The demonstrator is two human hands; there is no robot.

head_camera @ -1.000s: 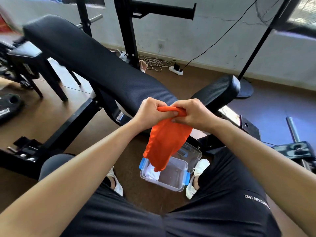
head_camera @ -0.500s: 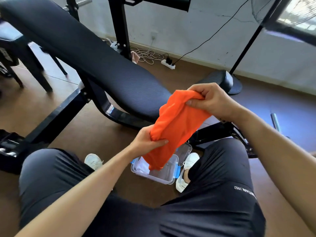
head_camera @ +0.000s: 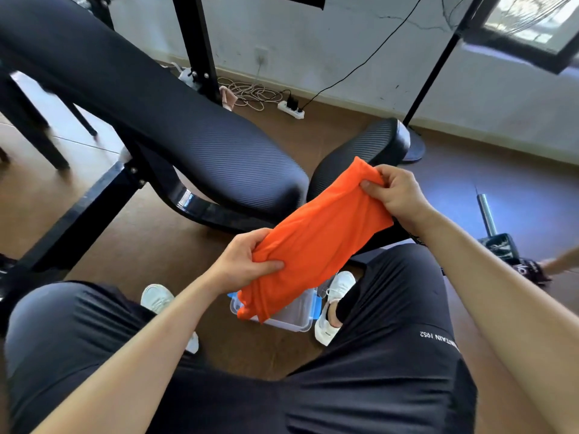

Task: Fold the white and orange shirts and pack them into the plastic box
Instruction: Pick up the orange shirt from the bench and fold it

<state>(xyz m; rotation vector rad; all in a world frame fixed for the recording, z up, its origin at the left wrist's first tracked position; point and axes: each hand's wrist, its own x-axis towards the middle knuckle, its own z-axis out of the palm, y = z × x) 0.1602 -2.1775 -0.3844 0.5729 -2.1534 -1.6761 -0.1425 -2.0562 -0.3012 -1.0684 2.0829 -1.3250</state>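
head view: a second ago the left grip point(head_camera: 241, 264) and right grip point(head_camera: 398, 195) met at the top edge of the orange shirt point(head_camera: 316, 239), which hung straight down over the plastic box point(head_camera: 294, 322). now the left grip has slid down the cloth and is clamped on its lower part just above the box, thumb on top. the right grip stays pinched on the upper end, higher and further from the box. the shirt is now a narrow slanted band pulled between them, its loose tail dangling over the box's left side; whether it touches the box i cannot tell. the box sits on the floor point(head_camera: 150, 233) between the person's shoes. the shirt looks narrowed lengthwise, so one more fold end to end probably remains before it goes in.
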